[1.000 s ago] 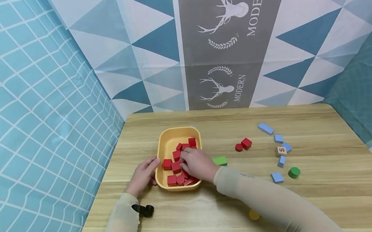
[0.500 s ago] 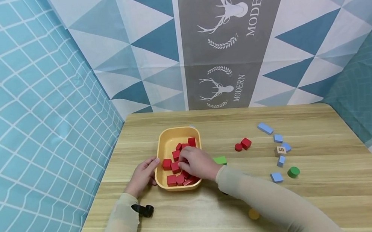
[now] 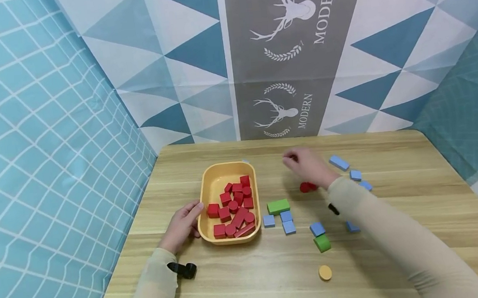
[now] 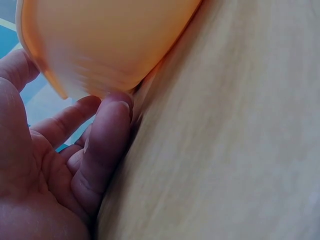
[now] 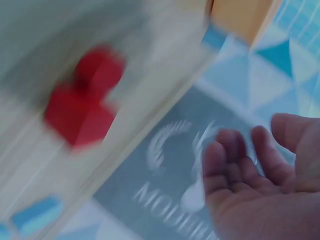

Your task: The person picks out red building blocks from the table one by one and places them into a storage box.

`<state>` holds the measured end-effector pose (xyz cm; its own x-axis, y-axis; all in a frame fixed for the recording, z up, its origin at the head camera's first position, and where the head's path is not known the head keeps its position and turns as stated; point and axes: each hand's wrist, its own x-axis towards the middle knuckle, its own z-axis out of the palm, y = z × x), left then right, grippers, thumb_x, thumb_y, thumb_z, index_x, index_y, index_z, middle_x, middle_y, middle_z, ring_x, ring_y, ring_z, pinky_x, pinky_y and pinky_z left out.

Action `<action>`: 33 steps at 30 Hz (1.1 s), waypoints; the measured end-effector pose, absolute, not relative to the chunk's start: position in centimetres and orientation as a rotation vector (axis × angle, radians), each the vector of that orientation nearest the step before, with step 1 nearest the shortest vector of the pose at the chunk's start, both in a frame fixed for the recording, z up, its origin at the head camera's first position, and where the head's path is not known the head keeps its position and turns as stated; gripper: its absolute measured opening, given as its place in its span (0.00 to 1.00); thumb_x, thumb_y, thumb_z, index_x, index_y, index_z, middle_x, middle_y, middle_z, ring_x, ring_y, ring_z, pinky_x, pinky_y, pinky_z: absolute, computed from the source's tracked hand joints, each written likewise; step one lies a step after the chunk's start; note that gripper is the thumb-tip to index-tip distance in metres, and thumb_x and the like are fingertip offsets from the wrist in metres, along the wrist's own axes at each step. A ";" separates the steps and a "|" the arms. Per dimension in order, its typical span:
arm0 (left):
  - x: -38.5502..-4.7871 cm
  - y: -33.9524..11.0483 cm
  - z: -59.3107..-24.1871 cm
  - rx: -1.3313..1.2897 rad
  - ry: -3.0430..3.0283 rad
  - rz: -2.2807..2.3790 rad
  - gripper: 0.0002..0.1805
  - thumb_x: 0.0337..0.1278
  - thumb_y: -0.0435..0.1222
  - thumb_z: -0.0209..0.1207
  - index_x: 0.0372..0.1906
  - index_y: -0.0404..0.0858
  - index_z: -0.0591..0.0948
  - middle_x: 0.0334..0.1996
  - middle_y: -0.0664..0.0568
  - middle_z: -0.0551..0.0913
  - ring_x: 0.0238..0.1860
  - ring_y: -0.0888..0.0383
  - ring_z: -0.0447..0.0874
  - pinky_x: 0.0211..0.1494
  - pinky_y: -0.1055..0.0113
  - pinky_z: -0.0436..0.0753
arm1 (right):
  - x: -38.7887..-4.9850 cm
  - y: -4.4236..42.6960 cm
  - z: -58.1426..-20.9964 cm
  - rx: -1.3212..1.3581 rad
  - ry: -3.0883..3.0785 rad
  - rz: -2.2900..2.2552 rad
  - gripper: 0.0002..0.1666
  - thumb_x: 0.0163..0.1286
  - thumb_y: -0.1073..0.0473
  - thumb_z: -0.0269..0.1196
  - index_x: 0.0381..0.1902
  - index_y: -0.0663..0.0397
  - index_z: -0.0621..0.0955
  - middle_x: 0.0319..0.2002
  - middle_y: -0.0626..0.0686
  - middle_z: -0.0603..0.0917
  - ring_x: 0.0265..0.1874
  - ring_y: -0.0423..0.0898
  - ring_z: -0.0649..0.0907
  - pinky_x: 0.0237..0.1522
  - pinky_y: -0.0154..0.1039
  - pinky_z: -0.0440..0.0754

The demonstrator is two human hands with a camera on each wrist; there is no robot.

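Observation:
A yellow plastic tray point(image 3: 211, 171) holds several red blocks point(image 3: 239, 217), both cubes and cylinders. At its left rim my left hand point(image 3: 182, 229) grips the tray, thumb on the edge and other fingers against the outer wall, as the left wrist view shows. My right hand point(image 3: 308, 165) is in the air right of the tray, fingers loosely bent and holding nothing. Near and below it on the table lie a red cylinder point(image 5: 100, 70) and a red cube point(image 5: 80, 120), blurred in the right wrist view and partly covered by the hand in the head view.
Blue blocks point(image 3: 288, 227) and a green block point(image 3: 278, 207) lie just right of the tray. More blue blocks point(image 3: 338, 163) are farther right, some behind the right sleeve. Another green block point(image 3: 322, 243) and a yellow disc point(image 3: 325, 272) sit nearer. Patterned cloth point(image 3: 196, 75) hangs behind the table.
My right hand has left the tray's red blocks and moved right and back, over the loose red pieces. The sleeve now covers the letter block and green cylinder. The left hand stays at the rim.

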<state>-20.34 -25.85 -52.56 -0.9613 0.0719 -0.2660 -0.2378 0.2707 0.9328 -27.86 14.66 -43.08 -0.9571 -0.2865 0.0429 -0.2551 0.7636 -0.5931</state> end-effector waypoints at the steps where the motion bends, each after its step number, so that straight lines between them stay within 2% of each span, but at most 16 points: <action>1: -20.4 -25.8 -52.6 -0.157 2.287 1.749 0.36 0.82 0.54 0.54 0.80 0.36 0.68 0.36 0.47 0.88 0.25 0.60 0.82 0.28 0.68 0.84 | -28.1 15.8 -42.9 -0.420 2.904 -0.938 0.20 0.85 0.50 0.56 0.62 0.57 0.83 0.54 0.59 0.87 0.48 0.54 0.85 0.56 0.55 0.85; 3: -20.4 -25.8 -52.6 -0.160 2.286 1.752 0.35 0.82 0.55 0.54 0.79 0.37 0.69 0.37 0.47 0.88 0.26 0.59 0.82 0.28 0.68 0.84 | -28.3 17.7 -43.0 -0.388 2.899 -0.871 0.20 0.85 0.51 0.56 0.60 0.60 0.84 0.52 0.61 0.87 0.44 0.55 0.84 0.54 0.56 0.84; 10: -20.5 -25.8 -52.6 -0.152 2.296 1.747 0.34 0.82 0.54 0.54 0.79 0.38 0.70 0.37 0.47 0.87 0.26 0.58 0.81 0.28 0.68 0.84 | -27.4 20.0 -45.0 -0.358 2.834 -0.620 0.27 0.78 0.49 0.65 0.64 0.64 0.83 0.54 0.63 0.89 0.48 0.55 0.87 0.58 0.57 0.87; 14: -20.5 -25.8 -52.7 -0.155 2.293 1.748 0.33 0.82 0.54 0.54 0.78 0.38 0.71 0.36 0.47 0.87 0.26 0.58 0.82 0.28 0.68 0.84 | -27.0 20.2 -46.2 -0.411 2.860 -0.516 0.22 0.76 0.53 0.69 0.59 0.62 0.85 0.49 0.60 0.90 0.42 0.53 0.86 0.54 0.55 0.87; 16: -20.5 -25.8 -52.7 -0.160 2.289 1.749 0.33 0.82 0.54 0.54 0.78 0.38 0.71 0.36 0.48 0.87 0.26 0.58 0.81 0.28 0.68 0.84 | -27.0 20.2 -46.6 -0.424 2.889 -0.486 0.19 0.75 0.55 0.70 0.58 0.61 0.86 0.49 0.60 0.90 0.44 0.54 0.86 0.55 0.55 0.86; 20: -20.4 -25.9 -52.6 -0.163 2.288 1.753 0.34 0.81 0.55 0.55 0.77 0.38 0.71 0.36 0.48 0.87 0.26 0.58 0.82 0.28 0.68 0.84 | -27.3 19.6 -46.0 -0.379 2.904 -0.521 0.20 0.77 0.58 0.68 0.62 0.62 0.84 0.52 0.61 0.89 0.50 0.57 0.87 0.58 0.58 0.85; 25: -20.3 -26.1 -52.5 -0.166 2.285 1.754 0.34 0.81 0.55 0.54 0.78 0.38 0.71 0.39 0.46 0.88 0.26 0.58 0.82 0.28 0.68 0.84 | -27.3 15.4 -43.3 -0.412 2.965 -0.610 0.26 0.78 0.54 0.67 0.69 0.58 0.80 0.58 0.60 0.88 0.56 0.58 0.87 0.62 0.58 0.85; 29: -20.3 -26.1 -52.4 -0.162 2.287 1.750 0.35 0.82 0.54 0.54 0.79 0.36 0.69 0.39 0.45 0.88 0.26 0.59 0.82 0.28 0.68 0.84 | -25.8 9.6 -41.7 -0.619 2.903 -0.860 0.24 0.77 0.54 0.69 0.66 0.54 0.82 0.55 0.55 0.90 0.55 0.53 0.88 0.58 0.52 0.88; 33: -20.4 -25.8 -52.4 -0.150 2.265 1.761 0.38 0.81 0.55 0.54 0.81 0.35 0.67 0.37 0.47 0.89 0.25 0.61 0.82 0.27 0.69 0.84 | -23.8 4.7 -42.2 -0.915 2.743 -0.939 0.20 0.75 0.54 0.71 0.61 0.53 0.85 0.51 0.50 0.90 0.50 0.48 0.88 0.56 0.47 0.88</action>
<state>-20.37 -25.80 -52.44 -0.9587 0.0823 -0.2722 -0.2435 0.2566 0.9353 -23.79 4.72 -42.19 -0.8143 -0.5727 0.0942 -0.5103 0.6291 -0.5864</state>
